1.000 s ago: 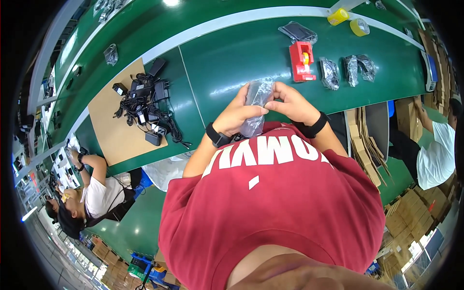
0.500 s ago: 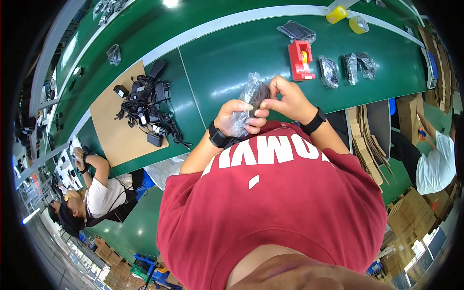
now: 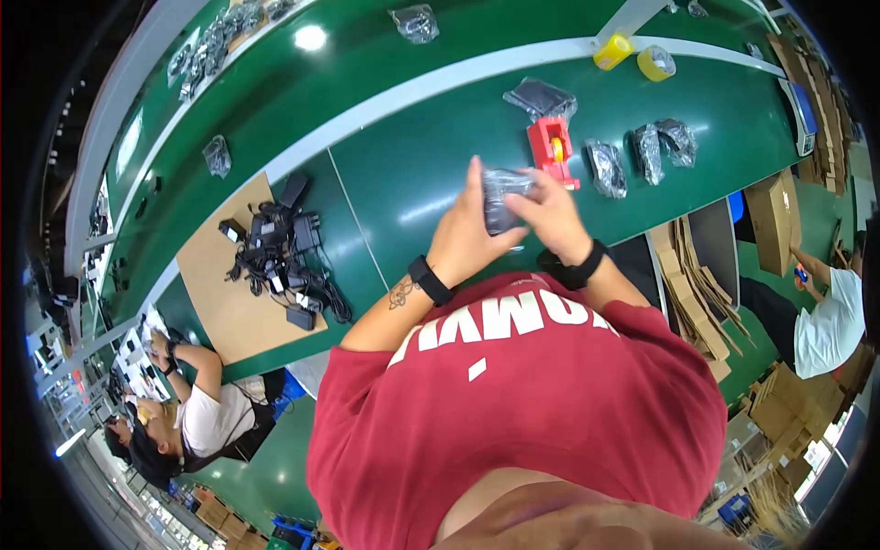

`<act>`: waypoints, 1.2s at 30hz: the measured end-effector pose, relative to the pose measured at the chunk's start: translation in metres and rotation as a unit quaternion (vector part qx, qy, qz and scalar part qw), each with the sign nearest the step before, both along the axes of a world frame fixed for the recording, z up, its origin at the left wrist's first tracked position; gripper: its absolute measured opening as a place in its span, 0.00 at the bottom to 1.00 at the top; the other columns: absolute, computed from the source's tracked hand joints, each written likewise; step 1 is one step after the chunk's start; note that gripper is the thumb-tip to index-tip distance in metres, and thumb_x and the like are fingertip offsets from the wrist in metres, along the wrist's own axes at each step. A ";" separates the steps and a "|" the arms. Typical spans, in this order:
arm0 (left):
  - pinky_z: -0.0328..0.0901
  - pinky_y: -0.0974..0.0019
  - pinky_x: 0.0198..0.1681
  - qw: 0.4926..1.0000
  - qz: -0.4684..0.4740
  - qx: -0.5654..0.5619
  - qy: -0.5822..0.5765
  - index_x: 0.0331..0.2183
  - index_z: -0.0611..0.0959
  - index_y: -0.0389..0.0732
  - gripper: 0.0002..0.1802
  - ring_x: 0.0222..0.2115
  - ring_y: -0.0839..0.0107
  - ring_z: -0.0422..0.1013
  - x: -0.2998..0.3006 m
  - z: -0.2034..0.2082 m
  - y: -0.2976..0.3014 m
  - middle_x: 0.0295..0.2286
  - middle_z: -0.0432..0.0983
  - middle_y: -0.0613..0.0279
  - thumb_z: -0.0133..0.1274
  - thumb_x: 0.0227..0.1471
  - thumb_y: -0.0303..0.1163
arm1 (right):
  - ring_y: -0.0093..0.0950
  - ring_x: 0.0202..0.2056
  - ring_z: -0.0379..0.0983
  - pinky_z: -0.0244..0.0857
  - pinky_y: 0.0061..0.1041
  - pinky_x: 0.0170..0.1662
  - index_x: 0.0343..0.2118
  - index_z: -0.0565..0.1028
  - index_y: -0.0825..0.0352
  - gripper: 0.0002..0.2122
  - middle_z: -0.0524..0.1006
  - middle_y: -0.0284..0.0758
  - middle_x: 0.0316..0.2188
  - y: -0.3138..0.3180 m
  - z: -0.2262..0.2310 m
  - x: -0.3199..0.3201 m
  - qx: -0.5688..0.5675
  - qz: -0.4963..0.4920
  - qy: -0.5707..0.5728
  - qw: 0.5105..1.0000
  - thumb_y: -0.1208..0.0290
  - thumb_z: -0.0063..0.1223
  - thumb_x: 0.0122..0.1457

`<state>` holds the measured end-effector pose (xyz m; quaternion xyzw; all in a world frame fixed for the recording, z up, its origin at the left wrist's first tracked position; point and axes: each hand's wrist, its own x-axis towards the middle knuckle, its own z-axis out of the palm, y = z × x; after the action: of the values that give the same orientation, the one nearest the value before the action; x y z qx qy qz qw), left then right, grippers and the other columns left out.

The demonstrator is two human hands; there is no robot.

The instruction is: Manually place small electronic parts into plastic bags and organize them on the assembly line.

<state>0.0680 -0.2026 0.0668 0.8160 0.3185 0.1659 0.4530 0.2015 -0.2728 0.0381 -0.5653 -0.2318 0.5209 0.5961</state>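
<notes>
Packet (image 3: 500, 203) now nearer red tape dispenser (image 3: 542, 147), seemingly tighter-wrapped: our left hand (image 3: 466, 231) holds it half-closed, right hand (image 3: 555, 216) curls over, grip unclear.

Plastic-wrapped dark packet (image 3: 500, 207) between left grip (image 3: 466, 229) and right grip (image 3: 557, 220), near a red tape dispenser (image 3: 544, 147)

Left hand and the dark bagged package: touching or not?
Touching. The head view shows the left hand against the dark bagged package, fingers along its left side and thumb at its near end, no gap visible.
</notes>
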 end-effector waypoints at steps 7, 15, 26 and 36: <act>0.62 0.65 0.40 0.993 0.048 -0.029 0.104 0.43 0.69 0.30 0.33 0.36 0.60 0.68 0.082 -0.046 0.146 0.35 0.70 0.46 0.53 0.40 0.46 | 0.17 0.17 0.62 0.56 0.17 0.20 0.27 0.69 0.71 0.09 0.68 0.29 0.16 0.034 -0.025 0.219 -0.117 -0.145 -0.319 0.929 0.70 0.52 0.47; 0.55 0.55 0.46 0.869 0.187 0.282 0.361 0.38 0.74 0.38 0.29 0.44 0.54 0.59 0.208 -0.099 0.319 0.42 0.64 0.49 0.51 0.38 0.50 | 0.48 0.47 0.58 0.54 0.34 0.50 0.40 0.64 0.79 0.21 0.61 0.54 0.46 0.069 -0.048 0.276 -0.201 -0.067 -0.641 0.738 0.72 0.51 0.44; 0.64 0.55 0.35 0.938 0.222 0.026 0.265 0.48 0.58 0.34 0.37 0.34 0.55 0.69 0.211 -0.099 0.360 0.35 0.68 0.42 0.52 0.33 0.26 | 0.31 0.44 0.64 0.62 0.24 0.42 0.42 0.67 0.72 0.16 0.65 0.42 0.45 0.065 0.012 0.215 -0.040 -0.041 -0.414 0.909 0.76 0.50 0.47; 0.59 0.67 0.46 0.878 -0.019 -0.398 -0.265 0.51 0.54 0.33 0.41 0.43 0.68 0.62 0.057 0.022 0.131 0.42 0.63 0.56 0.48 0.31 0.13 | 0.17 0.28 0.65 0.62 0.17 0.29 0.31 0.66 0.67 0.11 0.69 0.29 0.26 0.110 0.040 0.068 0.007 -0.056 -0.080 0.995 0.64 0.49 0.53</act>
<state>0.1251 -0.0711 0.0892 0.4979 0.2095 0.2265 0.8105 0.2697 -0.1626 0.0776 -0.6131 -0.2501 0.4382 0.6078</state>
